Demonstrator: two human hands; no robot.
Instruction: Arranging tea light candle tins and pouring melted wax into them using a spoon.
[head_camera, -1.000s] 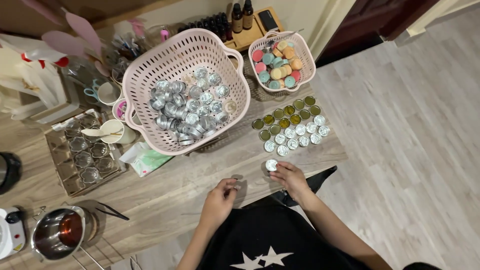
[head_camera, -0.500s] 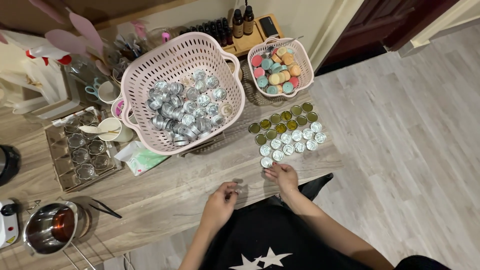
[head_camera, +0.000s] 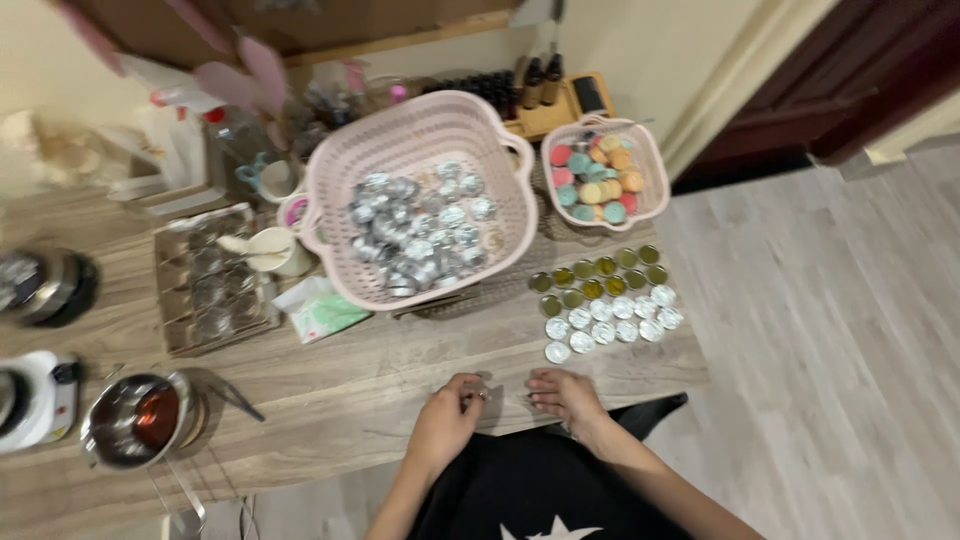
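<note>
Silver tins (head_camera: 608, 320) sit in rows on bench (head_camera: 330, 390) just beyond right hand (head_camera: 565, 397), fingers loosely curled, empty; left hand (head_camera: 447, 412) pinches something tiny; careless reach could scatter rows.

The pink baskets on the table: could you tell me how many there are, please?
2. The large pink basket of silver tins sits mid-table; the small pink basket of coloured round pieces sits to its right, near the wall.
</note>
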